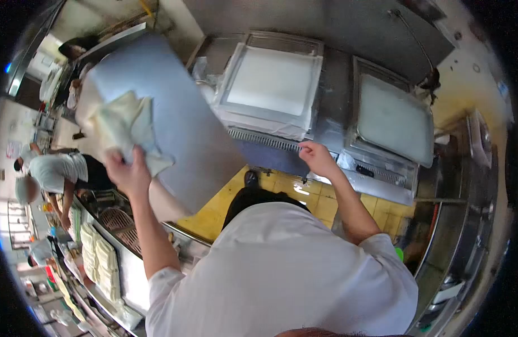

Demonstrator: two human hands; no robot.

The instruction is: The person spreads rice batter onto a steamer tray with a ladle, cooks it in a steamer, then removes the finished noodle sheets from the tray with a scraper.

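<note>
My left hand (128, 171) is closed on a pale, crumpled cloth (127, 126). Behind the cloth, a large flat metal sheet (189, 123) stands tilted, blurred by motion. My right hand (317, 157) is closed, near the front edge of the steel counter; anything between its fingers is too small to make out. Just beyond it is a stack of trays (225, 92) topped by a smooth white layer (273, 78). Farther right, another tray (394, 118) holds a pale, glossy layer.
A co-worker (59, 171) in a light shirt bends over a work surface at the left. White folded bundles (100, 261) lie on the lower left counter. Metal shelving (458, 241) stands at the right. The floor (214, 216) has yellow tiles.
</note>
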